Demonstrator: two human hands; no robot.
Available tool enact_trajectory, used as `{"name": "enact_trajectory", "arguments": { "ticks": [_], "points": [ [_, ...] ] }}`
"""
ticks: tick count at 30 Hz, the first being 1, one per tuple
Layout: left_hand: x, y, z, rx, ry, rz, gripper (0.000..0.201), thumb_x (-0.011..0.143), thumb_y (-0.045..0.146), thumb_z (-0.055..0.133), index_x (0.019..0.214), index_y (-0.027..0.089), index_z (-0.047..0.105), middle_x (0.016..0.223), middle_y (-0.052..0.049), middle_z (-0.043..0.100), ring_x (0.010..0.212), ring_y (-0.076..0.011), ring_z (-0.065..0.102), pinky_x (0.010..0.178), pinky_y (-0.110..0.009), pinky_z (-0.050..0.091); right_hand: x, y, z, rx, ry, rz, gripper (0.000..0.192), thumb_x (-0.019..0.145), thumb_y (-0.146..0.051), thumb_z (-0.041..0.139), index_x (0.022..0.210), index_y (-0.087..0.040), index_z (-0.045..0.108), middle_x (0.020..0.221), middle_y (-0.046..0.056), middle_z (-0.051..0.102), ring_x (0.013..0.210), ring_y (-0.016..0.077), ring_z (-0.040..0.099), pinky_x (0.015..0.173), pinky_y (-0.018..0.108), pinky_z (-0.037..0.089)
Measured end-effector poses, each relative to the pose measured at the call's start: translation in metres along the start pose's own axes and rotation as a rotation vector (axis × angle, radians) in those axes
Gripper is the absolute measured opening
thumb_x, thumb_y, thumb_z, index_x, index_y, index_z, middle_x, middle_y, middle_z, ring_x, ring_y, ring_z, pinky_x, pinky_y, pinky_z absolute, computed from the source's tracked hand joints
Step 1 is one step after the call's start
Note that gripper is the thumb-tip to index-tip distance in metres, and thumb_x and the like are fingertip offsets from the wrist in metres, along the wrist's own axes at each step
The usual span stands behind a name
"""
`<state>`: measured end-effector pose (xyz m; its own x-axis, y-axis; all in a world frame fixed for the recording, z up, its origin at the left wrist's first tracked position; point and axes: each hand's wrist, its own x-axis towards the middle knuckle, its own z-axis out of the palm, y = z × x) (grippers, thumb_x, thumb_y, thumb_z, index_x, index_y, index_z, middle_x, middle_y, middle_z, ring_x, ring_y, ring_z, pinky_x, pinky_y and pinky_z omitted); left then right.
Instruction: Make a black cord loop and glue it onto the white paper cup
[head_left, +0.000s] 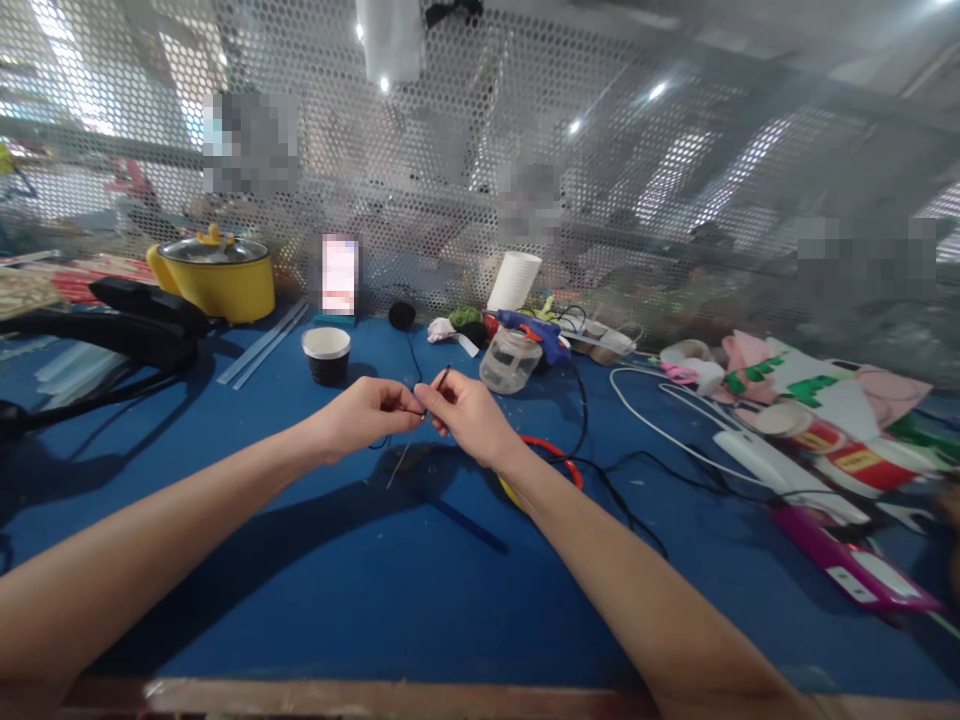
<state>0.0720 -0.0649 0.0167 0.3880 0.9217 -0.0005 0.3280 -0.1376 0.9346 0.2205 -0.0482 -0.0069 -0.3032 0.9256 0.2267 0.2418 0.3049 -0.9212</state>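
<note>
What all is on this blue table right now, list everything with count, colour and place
thin strand: one, dark, pinched between both hands above the table middle
table: one, blue top
cooking pot: one, yellow with a lid, far left
paper cup: one, white rim, dark side, right of the pot
glue sticks: a few, clear, between pot and cup
jar: one, clear, far middle
glue gun: one, blue, behind the jar
paper roll: one, white, by the mesh screen
mesh screen: one, grey, along the back
cable: one, white, right
left hand: grip closed on the strand
right hand: grip closed on the strand
</note>
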Motion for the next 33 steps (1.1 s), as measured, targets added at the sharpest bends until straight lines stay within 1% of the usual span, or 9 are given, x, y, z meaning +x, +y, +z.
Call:
{"name": "enact_trajectory", "arguments": {
  "ticks": [5,10,12,16,19,22,25,28,33],
  "points": [
    [-0.001,0.0,0.003,0.027,0.03,-0.008,0.009,0.064,0.021,0.056,0.063,0.012,0.055,0.054,0.005,0.048,0.049,-0.0056,0.038,0.047,-0.019,0.029,-0.001,-0.002,0.001,-0.151,0.075,-0.051,0.035,0.07,-0.052,0.051,0.061,-0.019,0.044,0.046,-0.004,0.044,0.043,0.0094,0.042,0.043,0.023,0.033],
    [-0.001,0.0,0.004,0.01,0.051,-0.003,0.012,0.064,0.023,0.056,0.059,0.013,0.051,0.05,0.007,0.041,0.047,-0.0048,0.033,0.045,-0.02,0.024,-0.002,-0.002,0.003,-0.157,0.088,-0.052,0.033,0.07,-0.048,0.054,0.06,-0.019,0.044,0.047,-0.004,0.044,0.044,0.0094,0.041,0.044,0.023,0.032],
    [-0.001,0.0,0.002,-0.016,0.015,-0.016,0.013,0.065,0.024,0.056,0.06,0.013,0.052,0.05,0.007,0.041,0.046,-0.0047,0.031,0.044,-0.02,0.022,-0.002,-0.002,0.002,-0.08,0.036,-0.043,0.031,0.07,-0.046,0.055,0.062,-0.018,0.044,0.048,-0.005,0.044,0.044,0.0086,0.041,0.043,0.022,0.034],
    [-0.002,0.002,-0.002,-0.112,-0.08,-0.068,0.015,0.066,0.027,0.055,0.064,0.013,0.053,0.052,0.006,0.042,0.043,-0.004,0.027,0.042,-0.021,0.019,-0.001,-0.003,-0.001,0.202,-0.166,-0.053,0.024,0.072,-0.041,0.054,0.074,-0.018,0.047,0.06,-0.003,0.051,0.049,0.0078,0.046,0.044,0.021,0.04],
    [-0.003,0.003,-0.004,-0.114,-0.086,-0.069,0.016,0.067,0.028,0.054,0.064,0.013,0.052,0.053,0.005,0.043,0.043,-0.0039,0.026,0.041,-0.021,0.019,0.001,-0.003,-0.002,0.239,-0.165,-0.04,0.023,0.071,-0.038,0.056,0.071,-0.017,0.047,0.057,-0.004,0.05,0.047,0.0066,0.047,0.043,0.019,0.04],
    [-0.002,0.003,-0.006,-0.019,-0.06,-0.023,0.016,0.069,0.028,0.053,0.067,0.012,0.055,0.053,0.006,0.043,0.045,-0.0046,0.029,0.043,-0.02,0.021,0.002,-0.001,-0.002,0.209,-0.115,-0.001,0.026,0.07,-0.04,0.057,0.068,-0.017,0.045,0.053,-0.005,0.05,0.045,0.0066,0.047,0.04,0.019,0.04],
    [0.0,0.001,-0.009,0.092,-0.074,0.052,0.015,0.07,0.026,0.05,0.072,0.012,0.057,0.056,0.005,0.045,0.049,-0.0055,0.033,0.046,-0.02,0.024,0.002,0.0,-0.003,0.178,-0.106,0.016,0.027,0.07,-0.041,0.057,0.069,-0.017,0.044,0.052,-0.005,0.051,0.043,0.0065,0.049,0.039,0.018,0.04],
    [0.001,0.0,-0.011,0.235,-0.066,0.115,0.016,0.071,0.025,0.047,0.069,0.012,0.056,0.056,0.005,0.045,0.05,-0.0064,0.034,0.048,-0.02,0.027,0.002,0.0,-0.003,0.135,-0.116,0.035,0.025,0.071,-0.039,0.055,0.069,-0.017,0.043,0.049,-0.006,0.051,0.038,0.0059,0.048,0.038,0.018,0.04],
    [0.001,-0.001,-0.007,0.474,0.01,0.193,0.015,0.073,0.021,0.043,0.065,0.012,0.052,0.056,0.003,0.047,0.053,-0.0082,0.039,0.05,-0.021,0.03,0.001,-0.002,-0.001,0.045,-0.088,0.049,0.022,0.074,-0.035,0.053,0.068,-0.017,0.043,0.047,-0.007,0.05,0.034,0.0057,0.047,0.036,0.017,0.039]
  ]
}}
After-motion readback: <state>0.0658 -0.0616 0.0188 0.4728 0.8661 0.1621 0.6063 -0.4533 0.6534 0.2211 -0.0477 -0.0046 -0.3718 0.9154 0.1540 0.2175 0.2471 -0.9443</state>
